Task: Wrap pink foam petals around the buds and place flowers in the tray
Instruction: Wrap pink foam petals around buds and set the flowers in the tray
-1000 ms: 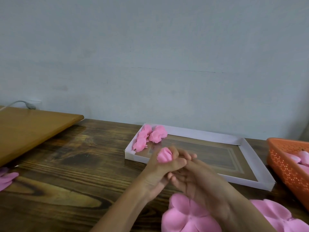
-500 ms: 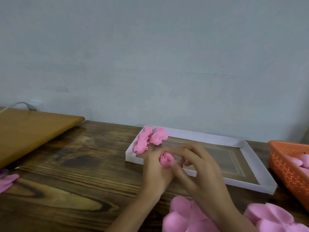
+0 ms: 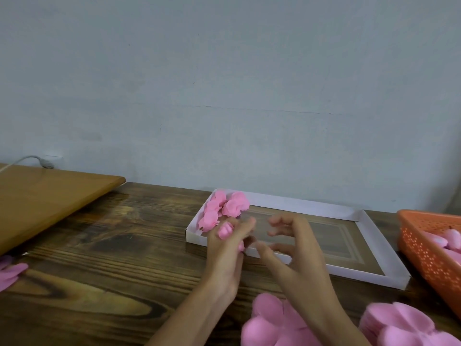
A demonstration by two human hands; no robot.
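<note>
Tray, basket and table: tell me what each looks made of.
Tray: thin white card, probably; matte walls with folded corners. Basket: orange plastic, by its moulded grid of small holes and slight sheen. Table: dark wood or wood-look laminate; bold grain under a glossy coat that reflects light.

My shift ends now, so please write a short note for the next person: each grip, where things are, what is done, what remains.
Left grip holds a pink flower above the near left rim of the tray. Right grip is open and empty, beside it.
Done: a few flowers lie in the tray's far left corner.
Left: probably set this flower in the tray, then wrap more; petal sheets lie near you, pink pieces in the orange basket.
</note>
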